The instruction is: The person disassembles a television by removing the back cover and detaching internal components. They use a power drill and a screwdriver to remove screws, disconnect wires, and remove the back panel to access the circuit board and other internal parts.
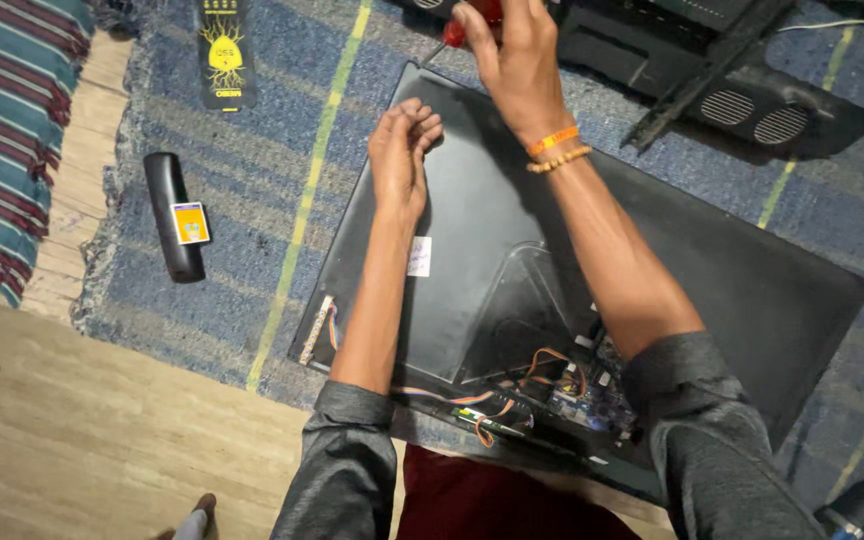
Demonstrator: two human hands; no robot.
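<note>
Your right hand has its grip closed around a red-handled screwdriver at the top centre of the frame. Your left hand is curled shut, holding nothing visible, resting on the black panel in the middle, which lies on the blue rug.

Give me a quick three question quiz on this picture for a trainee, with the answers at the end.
1. True or false: the right hand grips a red-handled screwdriver.
2. What does the left hand rest on: A the black panel, B the remote, C the wood floor?
3. Which wrist wears orange bands?

Key: 1 true. 2 A. 3 the right.
</note>
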